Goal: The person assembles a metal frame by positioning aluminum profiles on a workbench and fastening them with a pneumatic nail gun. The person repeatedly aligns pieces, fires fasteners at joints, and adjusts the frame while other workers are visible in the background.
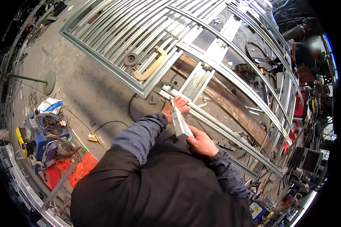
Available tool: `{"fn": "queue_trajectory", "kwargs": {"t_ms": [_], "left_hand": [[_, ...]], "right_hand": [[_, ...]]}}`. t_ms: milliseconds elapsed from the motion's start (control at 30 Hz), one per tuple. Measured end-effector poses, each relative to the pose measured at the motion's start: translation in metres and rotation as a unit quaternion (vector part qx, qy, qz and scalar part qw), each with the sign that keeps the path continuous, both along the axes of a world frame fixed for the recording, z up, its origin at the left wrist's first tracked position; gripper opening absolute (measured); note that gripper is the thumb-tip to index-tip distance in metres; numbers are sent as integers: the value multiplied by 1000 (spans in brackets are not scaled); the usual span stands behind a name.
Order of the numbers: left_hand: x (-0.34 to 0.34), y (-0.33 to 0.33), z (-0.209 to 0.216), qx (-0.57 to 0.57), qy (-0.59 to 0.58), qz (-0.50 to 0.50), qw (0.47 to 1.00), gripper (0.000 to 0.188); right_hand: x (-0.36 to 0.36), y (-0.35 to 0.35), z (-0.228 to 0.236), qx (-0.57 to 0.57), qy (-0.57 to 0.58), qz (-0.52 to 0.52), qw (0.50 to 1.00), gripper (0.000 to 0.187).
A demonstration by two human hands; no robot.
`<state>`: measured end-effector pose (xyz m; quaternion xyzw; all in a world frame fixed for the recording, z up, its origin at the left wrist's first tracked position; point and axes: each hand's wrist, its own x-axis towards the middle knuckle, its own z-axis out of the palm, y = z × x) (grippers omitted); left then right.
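Observation:
A short silver metal piece with a box-like near end point(181, 126) lies between my hands, pointing away from me. My right hand point(203, 143) grips its near end, with the thumb along the side. My left hand point(177, 107) is closed about its narrower far end, beside the end of a galvanized steel rail point(216, 123). Whether the left fingers also touch the rail, I cannot tell. Beyond them a large frame of parallel silver bars point(113, 66) spreads out. On its corner rest a yellow C-shaped clamp point(155, 65) and a brown round disc point(131, 59).
A rusty beam point(223, 102) runs beneath the rails. At left are a blue machine point(38, 132), orange plastic point(81, 168), a yellow socket block point(92, 137) with cable, and a green round-based stand point(50, 82). Another person point(307, 55) is at the far right.

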<state>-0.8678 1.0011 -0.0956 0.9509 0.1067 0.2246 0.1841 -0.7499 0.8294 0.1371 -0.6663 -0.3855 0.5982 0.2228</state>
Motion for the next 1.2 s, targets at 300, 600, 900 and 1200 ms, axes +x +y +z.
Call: {"fn": "queue_trajectory", "kwargs": {"t_ms": [300,600,900,1200], "left_hand": [[4,1,-2,38,16,1,999,44],[3,2,0,39,-16,-1,999,46],[2,1,-13,18,-2,-12,1000,55],[8,0,-7,44,-86,15,995,39]], "right_hand": [[-7,17,4,-12,-77,27,997,52],[-9,19,-7,-1,-79,24,997,55],[-12,20,-15,30,-69,13,997,58],[-13,17,-25,63,-84,22,994,57]]}}
